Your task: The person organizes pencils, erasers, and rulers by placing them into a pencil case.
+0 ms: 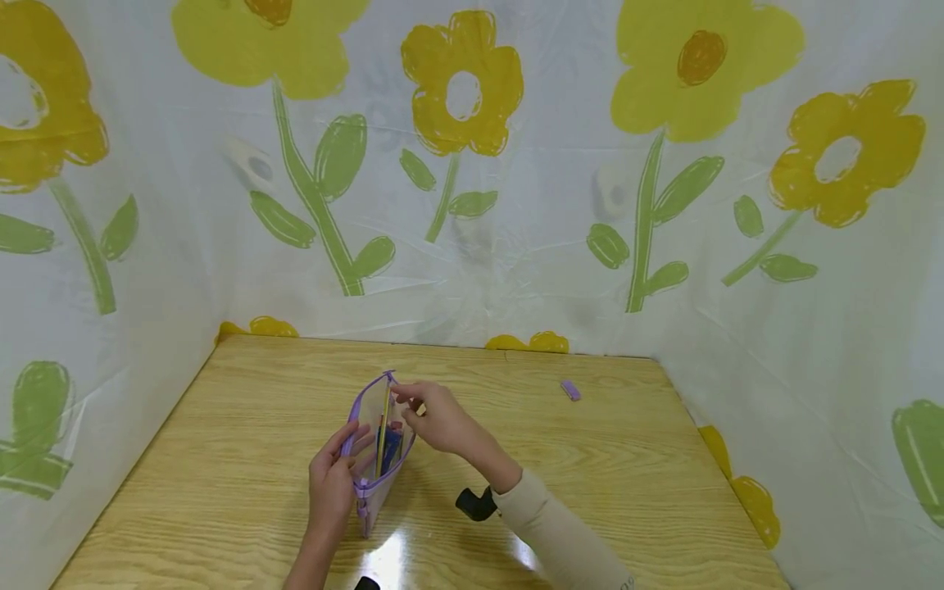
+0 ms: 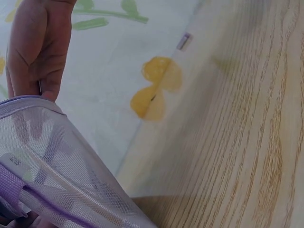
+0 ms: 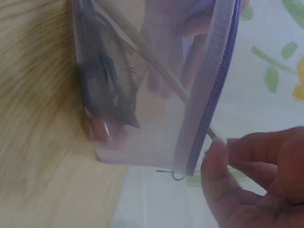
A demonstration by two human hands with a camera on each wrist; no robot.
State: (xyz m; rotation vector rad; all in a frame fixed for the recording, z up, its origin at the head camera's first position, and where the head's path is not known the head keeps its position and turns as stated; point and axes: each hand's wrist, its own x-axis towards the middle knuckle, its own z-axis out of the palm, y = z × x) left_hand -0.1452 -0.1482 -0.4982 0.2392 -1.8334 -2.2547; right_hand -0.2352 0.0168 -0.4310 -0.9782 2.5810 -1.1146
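A see-through mesh pencil case [image 1: 372, 496] with purple zipper edges stands on the table, its top spread apart. My left hand [image 1: 331, 478] grips its left zipper edge, with some fingertips inside the opening. At the far end, my right hand [image 3: 259, 175] pinches the tip of a thin pencil [image 3: 164, 71]. Most of that pencil slants down inside the case; in the head view it looks yellow and dark striped. A dark blue packet [image 1: 392, 447] and a small reddish thing lie deeper in the case, blurred by the mesh.
A small purple block [image 1: 570, 390], perhaps an eraser, lies at the back right of the wooden table [image 1: 612, 459]. A black device [image 1: 476, 504] sits beneath the right wrist. White cloth walls [image 1: 546, 270] with yellow flowers enclose the back and sides.
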